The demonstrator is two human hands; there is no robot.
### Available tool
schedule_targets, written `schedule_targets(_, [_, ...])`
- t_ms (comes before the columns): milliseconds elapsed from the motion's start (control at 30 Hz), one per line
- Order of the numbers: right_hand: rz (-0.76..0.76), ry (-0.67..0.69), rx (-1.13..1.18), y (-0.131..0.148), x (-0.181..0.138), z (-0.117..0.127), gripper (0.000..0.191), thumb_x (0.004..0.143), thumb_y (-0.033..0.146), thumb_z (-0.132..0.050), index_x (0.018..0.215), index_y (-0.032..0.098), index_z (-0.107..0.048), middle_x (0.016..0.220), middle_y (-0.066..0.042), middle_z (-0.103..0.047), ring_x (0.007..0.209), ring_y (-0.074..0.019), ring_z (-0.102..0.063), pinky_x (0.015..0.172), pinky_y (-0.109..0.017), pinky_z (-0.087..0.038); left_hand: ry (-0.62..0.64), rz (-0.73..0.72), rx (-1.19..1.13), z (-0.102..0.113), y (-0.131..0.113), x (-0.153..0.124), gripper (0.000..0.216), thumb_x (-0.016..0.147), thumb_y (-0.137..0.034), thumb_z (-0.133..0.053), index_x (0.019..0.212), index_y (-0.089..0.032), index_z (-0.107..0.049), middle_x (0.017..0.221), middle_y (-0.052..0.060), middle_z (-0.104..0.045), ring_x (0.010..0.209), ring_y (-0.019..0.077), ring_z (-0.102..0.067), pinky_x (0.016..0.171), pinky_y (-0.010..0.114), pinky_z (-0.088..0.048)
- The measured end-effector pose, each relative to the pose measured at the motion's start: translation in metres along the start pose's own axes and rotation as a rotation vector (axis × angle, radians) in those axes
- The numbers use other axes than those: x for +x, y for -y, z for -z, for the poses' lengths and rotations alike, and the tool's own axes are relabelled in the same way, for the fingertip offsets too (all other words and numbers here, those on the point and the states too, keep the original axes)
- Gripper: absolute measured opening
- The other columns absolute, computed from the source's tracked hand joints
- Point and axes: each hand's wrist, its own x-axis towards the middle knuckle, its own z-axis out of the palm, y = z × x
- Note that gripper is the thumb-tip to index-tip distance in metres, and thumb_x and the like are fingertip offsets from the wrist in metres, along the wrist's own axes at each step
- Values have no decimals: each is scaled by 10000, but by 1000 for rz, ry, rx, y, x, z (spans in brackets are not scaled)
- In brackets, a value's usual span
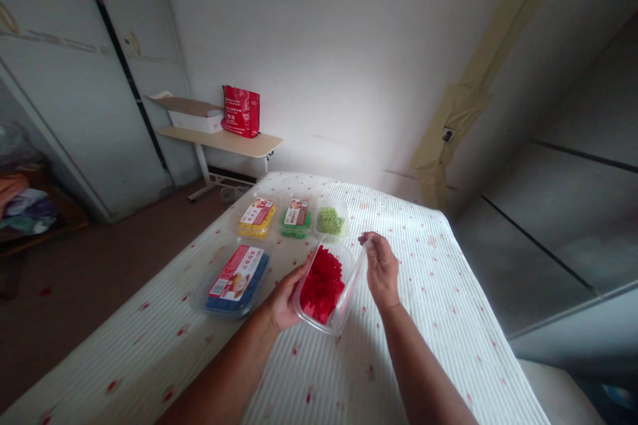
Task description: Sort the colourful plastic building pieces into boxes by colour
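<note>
My left hand (288, 297) grips the left side of a clear plastic box (312, 325), tilted above the table. Inside it lie many small red pieces (323, 284), too small to tell their kind. My right hand (383, 265) pinches the edge of the box's clear lid (351, 289), which stands raised along the right side. To the left sits a closed box with blue pieces (238, 282) under a red and white label. Farther back are a box of yellow pieces (256, 218), a box of green pieces (296, 219) and a box of light green pieces (331, 219).
A white ribbed cloth with red specks (438, 319) covers the table. Behind it, a small side table (219, 141) bears a red bag (241, 111) and a white box (197, 121). A wall stands at the back, with a socket (447, 135) on the right.
</note>
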Motion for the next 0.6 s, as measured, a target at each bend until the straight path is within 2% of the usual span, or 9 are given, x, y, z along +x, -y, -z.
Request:
schedule_targets(133, [-230, 42, 290, -6, 0, 33, 61, 775, 248, -539, 821, 209, -550, 789, 13, -581, 779, -143, -546, 781, -308, -427, -26, -9, 8, -4, -3, -2, 340, 811, -357, -567, 1066, -138, -620, 968, 100, -703, 914, 233, -655, 841, 381, -491])
schedule_targets(267, [-360, 1, 448, -12, -11, 69, 49, 678, 218, -583, 690, 203, -538, 726, 13, -596, 736, -153, -559, 767, -317, -422, -91, -86, 110, -11, -3, -3, 314, 782, -301, -612, 1065, -164, -602, 940, 77, -703, 847, 216, -665, 796, 373, -509])
schedule_targets(433, [-525, 1, 525, -18, -33, 106, 109, 641, 263, -625, 665, 205, -536, 655, 11, -590, 624, -153, -567, 681, -308, -440, -115, -190, 415, -27, -7, -2, 474, 725, -299, -671, 1176, -244, -534, 950, 44, -688, 746, 197, -667, 675, 330, -522])
schedule_targets(600, [-642, 41, 543, -29, -52, 119, 159, 644, 334, -619, 645, 214, -513, 622, 7, -573, 569, -154, -544, 609, -301, -442, -141, -207, 567, -42, -7, 2, 593, 688, -294, -700, 1243, -251, -498, 986, 56, -682, 738, 197, -659, 642, 292, -495])
